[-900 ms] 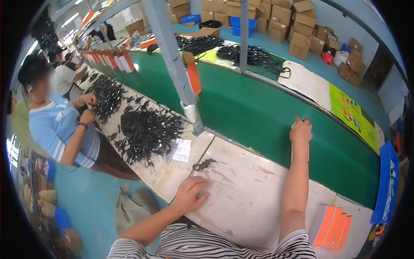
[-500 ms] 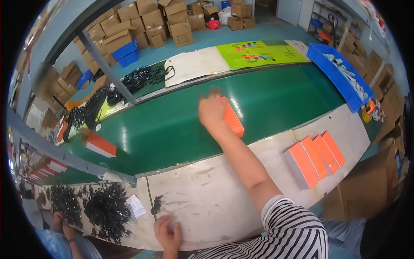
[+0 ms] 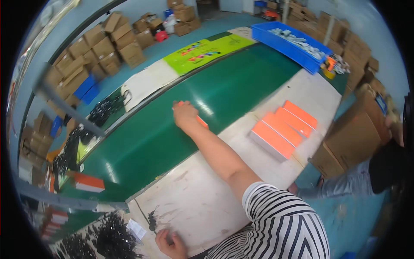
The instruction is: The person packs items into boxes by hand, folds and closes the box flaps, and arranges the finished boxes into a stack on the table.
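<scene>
Orng box partly behind R hand

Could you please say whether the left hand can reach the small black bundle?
Probably yes: the left hand is close by, apparently empty, with nothing visible between it and the small black bundle.

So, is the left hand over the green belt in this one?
No, the left hand is at the pale table, near the small black cords.
</scene>
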